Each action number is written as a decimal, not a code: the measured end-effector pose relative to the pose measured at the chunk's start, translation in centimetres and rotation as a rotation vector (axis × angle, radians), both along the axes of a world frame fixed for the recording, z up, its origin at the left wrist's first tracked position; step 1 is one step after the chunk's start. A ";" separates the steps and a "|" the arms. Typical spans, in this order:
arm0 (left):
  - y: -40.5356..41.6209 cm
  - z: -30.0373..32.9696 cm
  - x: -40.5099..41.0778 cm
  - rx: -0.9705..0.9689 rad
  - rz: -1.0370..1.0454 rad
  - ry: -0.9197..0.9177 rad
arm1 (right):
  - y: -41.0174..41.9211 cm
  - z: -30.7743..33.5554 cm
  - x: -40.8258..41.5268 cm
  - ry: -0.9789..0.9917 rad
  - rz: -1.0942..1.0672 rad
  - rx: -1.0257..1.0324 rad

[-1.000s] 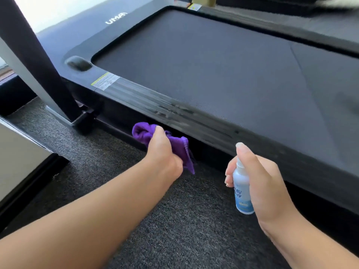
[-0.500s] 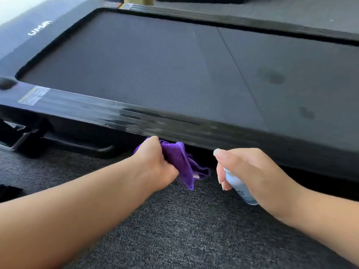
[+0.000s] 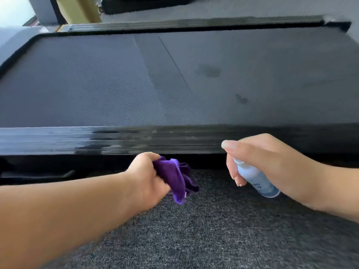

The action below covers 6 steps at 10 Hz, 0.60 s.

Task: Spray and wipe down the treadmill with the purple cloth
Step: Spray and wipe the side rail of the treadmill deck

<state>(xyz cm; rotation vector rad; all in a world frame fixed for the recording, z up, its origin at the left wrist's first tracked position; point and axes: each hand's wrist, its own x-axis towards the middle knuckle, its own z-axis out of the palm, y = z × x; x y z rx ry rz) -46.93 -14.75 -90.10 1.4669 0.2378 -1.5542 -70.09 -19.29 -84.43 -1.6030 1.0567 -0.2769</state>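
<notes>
Treadmill (image 3: pixel 116 90) filled most of the view, lying low across the carpet (image 3: pixel 213 233). Its belt was dark grey and finely textured, with a thin seam line running diagonally near the middle and two darker blotches right of it. A glossy black ribbed rail (image 3: pixel 58 140) ran along the near edge, streaked and smeared around its middle; a matching rail bordered the far side. Carpet was mottled dark grey and lay under both forearms.

Left hand (image 3: pixel 145 177) was below the near rail, fingers curled tight around the cloth (image 3: pixel 174 177), which was bunched, vivid purple, and hung out to the right of the fist above the carpet, just under the rail edge. Whether the cloth touched the treadmill was unclear.

Right hand (image 3: pixel 272 164) wrapped a small pale-blue bottle (image 3: pixel 254 179), tilted with its top towards the rail, index finger stretched over the top. Bottle was well right of the cloth, near the rail.
</notes>
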 end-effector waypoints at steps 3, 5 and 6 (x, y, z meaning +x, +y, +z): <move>-3.3 -1.0 -9.1 0.005 -0.134 0.064 | -1.5 -0.5 -5.3 -0.085 -0.060 0.004; -4.4 -4.7 -15.5 -0.026 -0.292 0.089 | -2.2 -0.1 -8.3 -0.194 -0.174 0.021; -5.1 -5.7 -18.4 -0.054 -0.366 0.132 | -2.5 -0.2 -10.3 -0.213 -0.232 0.005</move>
